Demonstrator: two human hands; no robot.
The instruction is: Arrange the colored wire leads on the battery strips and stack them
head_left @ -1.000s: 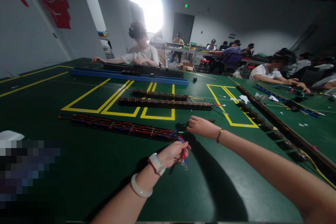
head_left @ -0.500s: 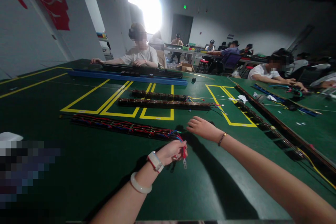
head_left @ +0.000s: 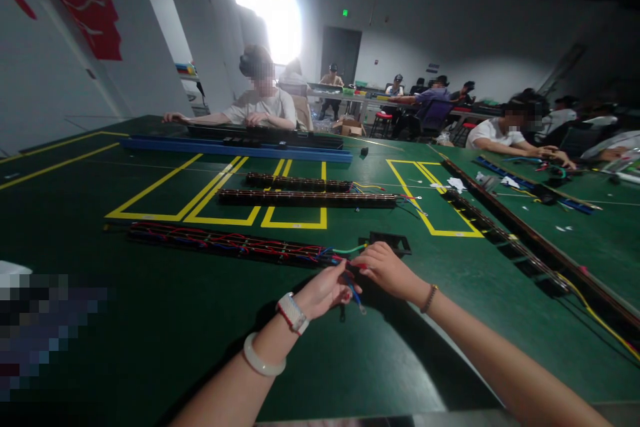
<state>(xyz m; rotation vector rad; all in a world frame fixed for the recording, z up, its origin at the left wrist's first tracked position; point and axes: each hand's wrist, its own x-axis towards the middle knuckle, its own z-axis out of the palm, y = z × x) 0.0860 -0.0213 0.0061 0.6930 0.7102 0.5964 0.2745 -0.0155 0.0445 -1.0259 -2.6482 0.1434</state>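
A long black strip assembly [head_left: 225, 243] with red and blue wires along it lies across the green table, its wire ends toward my hands. My left hand [head_left: 323, 290] is closed around the wires at its right end; a blue wire [head_left: 354, 290] with a ring terminal hangs below the fingers. My right hand [head_left: 393, 270] pinches a red wire [head_left: 361, 267] close to the left fingertips. Just behind the right hand is a black rectangular frame piece [head_left: 400, 241], partly hidden. A green wire [head_left: 350, 250] runs from the strip toward that piece.
Two more wired strips [head_left: 305, 197] lie beyond, over yellow tape outlines [head_left: 295, 225]. Long dark strips [head_left: 510, 240] stretch along the right side. A blue rail [head_left: 240, 149] lies before a seated person [head_left: 265, 103]. Another person [head_left: 505, 133] works at the right.
My right hand has moved down and toward my left hand and now pinches the red wire. The black frame piece behind it has come into sight. The view has shifted slightly.
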